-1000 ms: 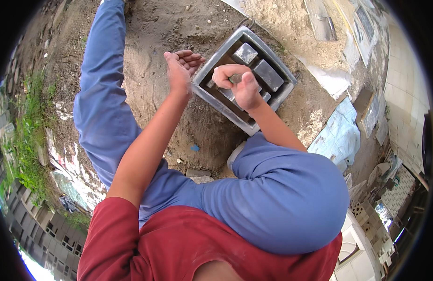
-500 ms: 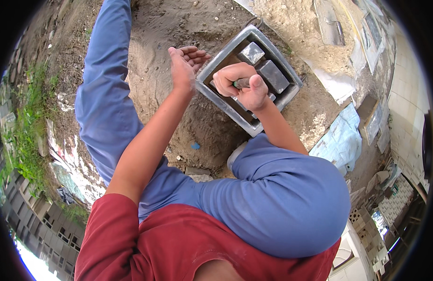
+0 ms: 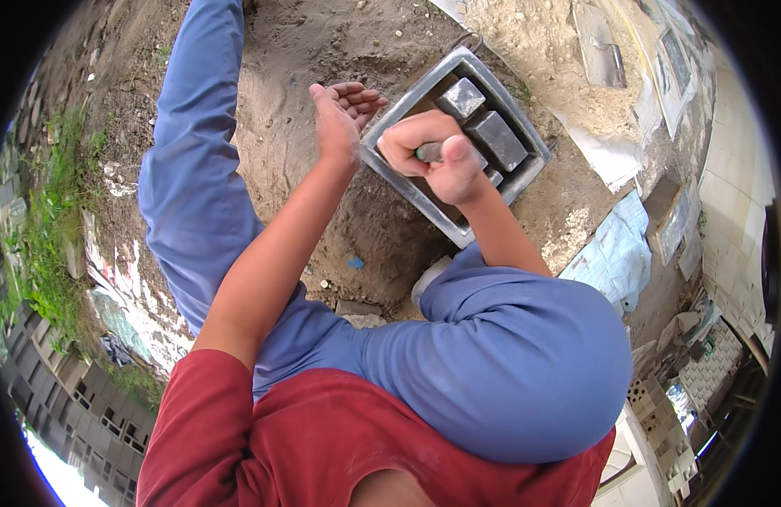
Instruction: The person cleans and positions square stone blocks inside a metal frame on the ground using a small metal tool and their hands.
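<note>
A grey square frame-like mould [image 3: 510, 101] lies on the soil, turned cornerwise. Inside it sit several grey blocks, among them a small one [image 3: 462, 98] and a longer one [image 3: 497, 140]. Over its near left part, my right hand [image 3: 445, 165] is closed around a short rod-like handle [image 3: 429, 152] with a green end. The rest of that handle is hidden, so the kind of tool cannot be told. Just outside the mould's left corner is my left hand [image 3: 338, 118], fingers stretched and slightly curved, nothing in it.
My bent leg [image 3: 509, 363] is close below the mould, and my other leg [image 3: 192, 152] stretches along the left. To the right lie a pale blue sheet [image 3: 612, 249], white sheeting [image 3: 606, 156] and a sandy heap [image 3: 526, 34]. A wire loop [image 3: 468, 40] sticks out at the mould's far corner.
My right hand has shifted slightly left over the mould, still gripping the handle. The left hand keeps its open shape beside the corner. The whole view has drifted a little.
</note>
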Tool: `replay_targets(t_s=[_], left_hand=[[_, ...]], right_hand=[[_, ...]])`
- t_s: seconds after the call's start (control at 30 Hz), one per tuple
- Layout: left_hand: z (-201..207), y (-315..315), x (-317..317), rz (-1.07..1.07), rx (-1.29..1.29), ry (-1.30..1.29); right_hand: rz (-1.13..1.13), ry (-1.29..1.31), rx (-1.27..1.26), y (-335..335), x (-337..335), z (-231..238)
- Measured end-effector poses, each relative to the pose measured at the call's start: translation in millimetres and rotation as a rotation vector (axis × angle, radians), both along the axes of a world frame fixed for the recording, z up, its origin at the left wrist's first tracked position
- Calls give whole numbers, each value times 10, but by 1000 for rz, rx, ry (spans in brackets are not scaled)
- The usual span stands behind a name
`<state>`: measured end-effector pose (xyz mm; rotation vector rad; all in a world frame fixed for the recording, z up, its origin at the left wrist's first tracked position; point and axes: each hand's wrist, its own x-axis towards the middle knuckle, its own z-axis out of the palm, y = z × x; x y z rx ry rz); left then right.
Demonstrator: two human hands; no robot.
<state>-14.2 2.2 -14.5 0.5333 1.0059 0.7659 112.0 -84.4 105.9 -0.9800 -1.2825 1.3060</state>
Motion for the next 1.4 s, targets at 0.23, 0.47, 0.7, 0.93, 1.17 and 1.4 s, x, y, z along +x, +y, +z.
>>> replay_targets(t_s=[0.23,0.47,0.7,0.93,1.17,1.4], left_hand=[[22,7,97,6,-30,39],[63,-23,76,5,11,8],[24,-18,26,15,31,1],[-43,36,62,-2,42,28],[-8,-11,49,-5,43,32],[8,-15,74,12,54,23]], right_hand=[[-15,-42,33,-52,-3,-319],[-16,20,40,-123,59,-153],[-35,-30,45,-152,-44,-56],[4,-33,35,-191,16,-232],[16,-40,31,-476,66,-248],[-66,-110,38,-697,151,-204]])
